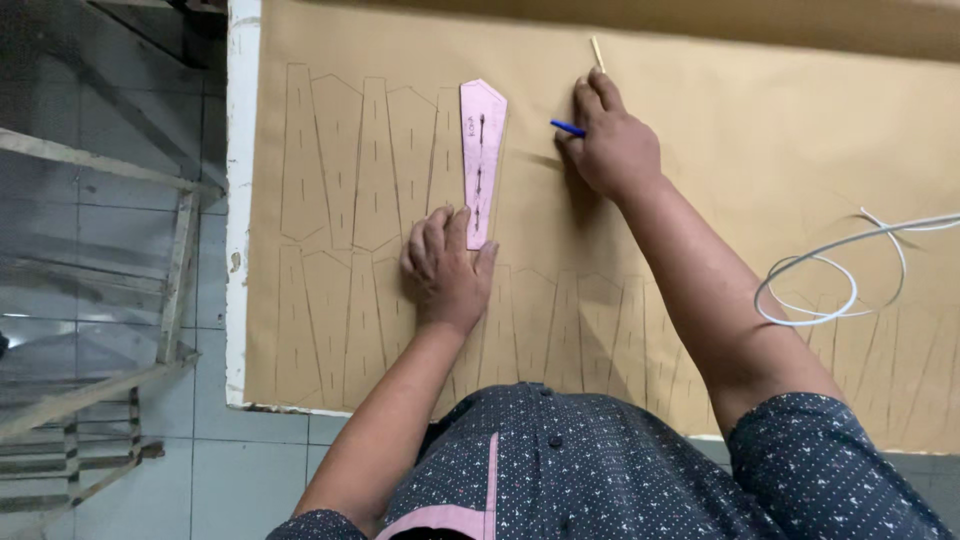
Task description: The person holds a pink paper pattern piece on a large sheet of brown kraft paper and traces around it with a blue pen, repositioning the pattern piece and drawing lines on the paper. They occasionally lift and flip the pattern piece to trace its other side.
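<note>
A long pink template (481, 150) with a pointed top lies on tan fabric (740, 130) that covers the table. My left hand (446, 265) presses on the template's lower end with its fingers spread. To the template's right, my right hand (612, 140) is closed on a blue pen (567, 127) whose tip points left toward the template. Rows of traced outlines of the same shape fill the fabric to the left and below.
A thin pale stick (597, 53) lies on the fabric just above my right hand. A white cable (830, 275) loops at the right. The table's white edge (240, 200) runs down the left, with a wooden frame (120, 300) on the tiled floor beyond.
</note>
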